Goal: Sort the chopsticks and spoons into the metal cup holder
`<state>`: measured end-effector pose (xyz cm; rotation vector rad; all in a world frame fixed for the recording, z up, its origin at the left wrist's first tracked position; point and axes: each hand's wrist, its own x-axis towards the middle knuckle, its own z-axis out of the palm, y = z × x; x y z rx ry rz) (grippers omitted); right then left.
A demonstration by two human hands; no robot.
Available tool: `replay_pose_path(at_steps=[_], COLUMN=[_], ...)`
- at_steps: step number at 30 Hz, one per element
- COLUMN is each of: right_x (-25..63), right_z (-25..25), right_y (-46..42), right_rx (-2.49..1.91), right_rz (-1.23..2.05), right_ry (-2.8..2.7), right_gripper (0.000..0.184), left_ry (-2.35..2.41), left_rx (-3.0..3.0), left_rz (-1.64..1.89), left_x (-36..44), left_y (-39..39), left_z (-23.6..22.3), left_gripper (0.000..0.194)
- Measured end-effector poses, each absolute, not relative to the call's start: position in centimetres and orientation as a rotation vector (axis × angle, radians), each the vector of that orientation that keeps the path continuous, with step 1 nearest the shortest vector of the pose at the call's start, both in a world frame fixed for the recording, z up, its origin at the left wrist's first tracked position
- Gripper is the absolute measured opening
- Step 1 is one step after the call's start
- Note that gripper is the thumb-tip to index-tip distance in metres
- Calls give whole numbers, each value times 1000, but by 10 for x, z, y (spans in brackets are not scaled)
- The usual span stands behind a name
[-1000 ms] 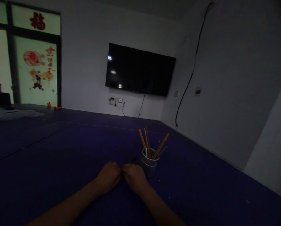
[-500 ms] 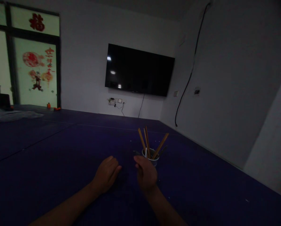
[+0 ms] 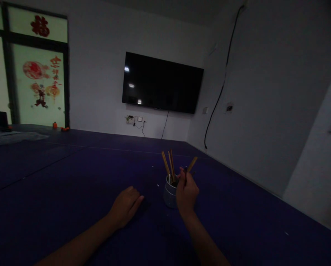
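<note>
A grey cup (image 3: 170, 195) stands upright on the table, holding several wooden chopsticks (image 3: 166, 163) and a short white stick (image 3: 169, 178). My right hand (image 3: 187, 191) is closed at the right side of its rim, in front of part of the cup. Between thumb and fingers it pinches a thin dark object (image 3: 185, 170), too dim to name. My left hand (image 3: 126, 205) rests on the tabletop left of the cup, fingers curled under and thumb alongside; nothing shows in it, though the fingertips are hidden.
The dark purple table (image 3: 79, 177) reaches to the wall, with a seam across its left part. Crumpled clear plastic (image 3: 18, 137) and small orange items (image 3: 55, 125) lie at the far left. Tiny white scraps (image 3: 157, 185) dot the surface. A television (image 3: 162, 83) hangs beyond.
My right hand has moved right and up, from in front of the cup to its right rim, with the thin dark object now raised. My left hand stays put.
</note>
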<state>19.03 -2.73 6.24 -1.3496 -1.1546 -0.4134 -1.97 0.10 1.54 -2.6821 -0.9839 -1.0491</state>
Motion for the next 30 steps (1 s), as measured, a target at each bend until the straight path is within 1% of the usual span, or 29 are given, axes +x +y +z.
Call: replay_pose_path(at_steps=[4,9,12,17,21,24,27,30], right_x=[192,191,189,186,188,190,189,189], right_z=[57,59,63,65,63,61,57,53], right_y=[-22,-22,-24,-26,-25,-24,-23,-23], right_rx=[-1493,-1803,-1951,-2094,-2050,-1955,-1754,-1568], right_rz=[-508,-714,-731,-663,-609,-616,-692,-834], right_ry=[-1150,-1122,-1177,-1267,-1258,-1218,-1186,-1129], right_gripper=[56,46,41,38,37,41,45,49], left_ry=[-966,-958,-961,-962,-953,-935,-897,-851], left_rx=[-2683,-2665,-2679,-2683,-2675,-2667,-2640,-2596], left_rz=[-1040,-1045,-1042,-1028,-1011,-990,-968,-964], left_x=[-18,-17,-18,-19,-20,-20,-20,-21], left_y=[3,4,5,6,7,7,8,9], left_z=[13,10,9,8,9,11,11,8], left_gripper=[46,46,46,46,45,44,42,39])
